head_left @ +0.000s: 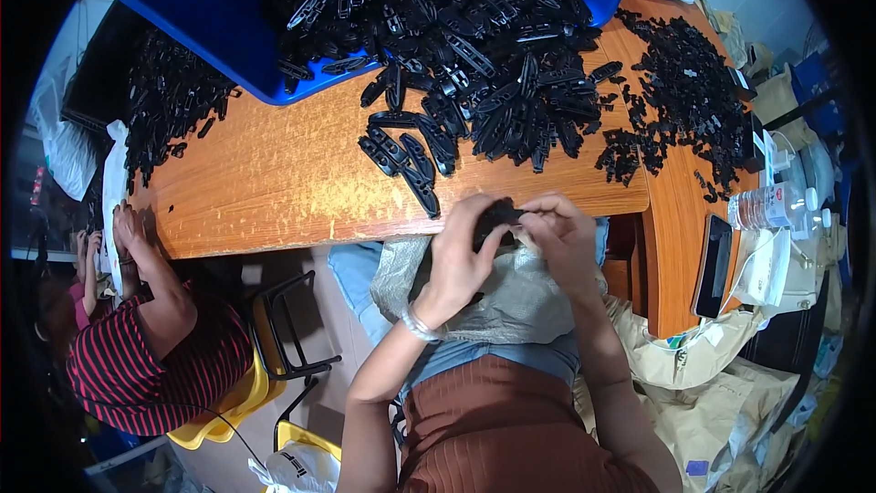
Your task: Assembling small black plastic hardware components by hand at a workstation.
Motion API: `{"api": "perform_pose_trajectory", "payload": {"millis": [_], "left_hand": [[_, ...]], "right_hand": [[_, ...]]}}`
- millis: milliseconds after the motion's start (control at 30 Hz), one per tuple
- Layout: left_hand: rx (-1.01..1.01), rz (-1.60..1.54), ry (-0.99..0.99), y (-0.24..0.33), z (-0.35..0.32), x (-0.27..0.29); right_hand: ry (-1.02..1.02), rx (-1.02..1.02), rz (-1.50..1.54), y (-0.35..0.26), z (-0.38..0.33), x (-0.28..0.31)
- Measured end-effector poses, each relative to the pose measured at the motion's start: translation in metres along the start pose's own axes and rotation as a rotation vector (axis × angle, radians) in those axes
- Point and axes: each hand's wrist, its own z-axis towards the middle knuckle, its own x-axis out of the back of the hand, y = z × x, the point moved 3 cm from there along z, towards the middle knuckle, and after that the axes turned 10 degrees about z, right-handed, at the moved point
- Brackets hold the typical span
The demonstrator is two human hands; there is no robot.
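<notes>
At the table's front edge, above my lap, my left hand (459, 256) is closed round a dark black plastic part (495, 216). My right hand (563, 236) meets it from the right, fingertips pinched at the part's right end. Whether a second small piece sits between those fingertips is too small to tell. A grey woven sack (520, 301) lies across my lap under both hands. Just beyond my left hand, several long black plastic parts (418, 187) lie loose on the wooden table (274, 173), joining a large heap (511, 82).
A tipped blue bin (196, 14) spills the heap. Small black pieces (693, 82) cover the right side, near a phone (713, 265) and plastic bottles (765, 206). At left sits a person in a striped shirt (164, 356), by another black pile (173, 91). Paper sacks (730, 411) stand at right.
</notes>
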Motion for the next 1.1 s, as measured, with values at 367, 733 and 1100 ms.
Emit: {"api": "perform_pose_trajectory", "payload": {"millis": [367,733,1100], "left_hand": [[0.468,-0.562,-0.153,0.014,-0.003,0.019],[0.535,-0.766,-0.277,0.010,-0.006,0.018],[0.466,-0.592,-0.265,0.003,-0.005,0.024]], "right_hand": [[-0.092,0.376,-0.463,-0.026,-0.007,-0.011],[-0.038,0.355,-0.433,-0.026,-0.012,-0.011],[-0.163,0.059,-0.352,-0.013,-0.013,-0.001]]}}
